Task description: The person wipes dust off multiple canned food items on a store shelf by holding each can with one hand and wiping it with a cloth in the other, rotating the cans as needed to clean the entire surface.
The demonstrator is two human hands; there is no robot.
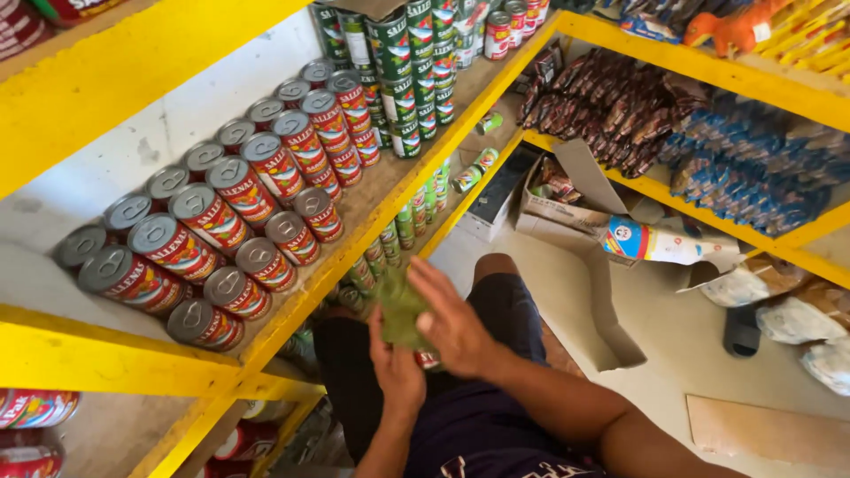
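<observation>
I sit low by the shelf (pixel 292 292) with my knees in dark shorts under my hands. Both my hands are in front of me, close together, and they hold a green cloth (pixel 400 310) between them. My left hand (pixel 396 367) is under the cloth, with its fingers curled up around the bottom of it. My right hand (pixel 452 323) lies on top, with the fingers spread flat and pressed on the cloth. Just under my right hand I see a small bit of a red can (pixel 427 359), but I cannot tell if a hand grips it. The cloth is right by the yellow edge of the shelf, a little lower than the board. On that board lie lots of red cans (pixel 239 190) on their sides, in rows, with their silver tops turned to me. Farther back on the same board stand green cans (pixel 403 71), piled up high. More cans sit on the lower boards. On my right, well away from my hands, another yellow shelf holds dark snack bags (pixel 611 106) and blue bags (pixel 753 168). On the floor by it sits an open box (pixel 567 199), and a flat piece of cardboard (pixel 611 310) lies near my knee.
</observation>
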